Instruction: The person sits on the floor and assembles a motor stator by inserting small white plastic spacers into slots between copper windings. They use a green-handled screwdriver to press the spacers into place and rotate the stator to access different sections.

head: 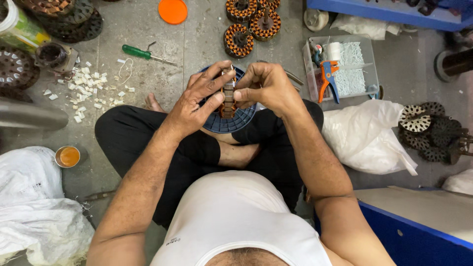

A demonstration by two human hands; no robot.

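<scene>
Brown slotted metal stator core [228,96], held upright over round blue plastic tray [231,123] on lap; left hand [197,101] and right hand [263,88] both clasped around it. Beyond, on grey floor [197,39]: green-handled screwdriver [148,54], copper-wound stators [251,22].

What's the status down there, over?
Left hand and right hand both grip the stator. Blue tray under it on the lap. Nothing blocking.

I note a rough, stained concrete floor [197,44]; copper-wound metal stator [228,96] over a matt blue plastic tray [231,123]; at two o'clock, a clear glossy plastic box [367,64].
</scene>
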